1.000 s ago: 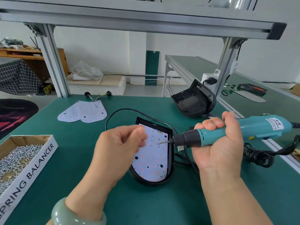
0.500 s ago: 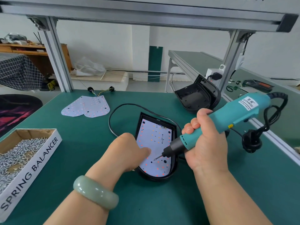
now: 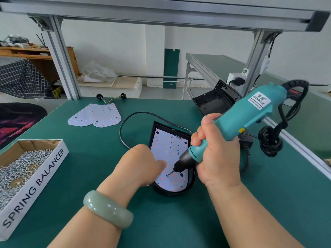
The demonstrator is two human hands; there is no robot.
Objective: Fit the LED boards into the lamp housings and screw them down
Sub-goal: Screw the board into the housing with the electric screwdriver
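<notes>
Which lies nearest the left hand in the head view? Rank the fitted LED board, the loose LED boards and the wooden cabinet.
1. Fitted LED board: touched by the left hand.
2. Loose LED boards: back left on the table.
3. Wooden cabinet: background, beyond the table.

Dark green desk mat lies under the left hand. Grey aluminium frame stands well beyond it. Brown wooden shelf unit and black-and-white checked cloth sit far left. Crumpled white plastic bag is straight beyond. Second long green bench runs beyond the right hand.
</notes>
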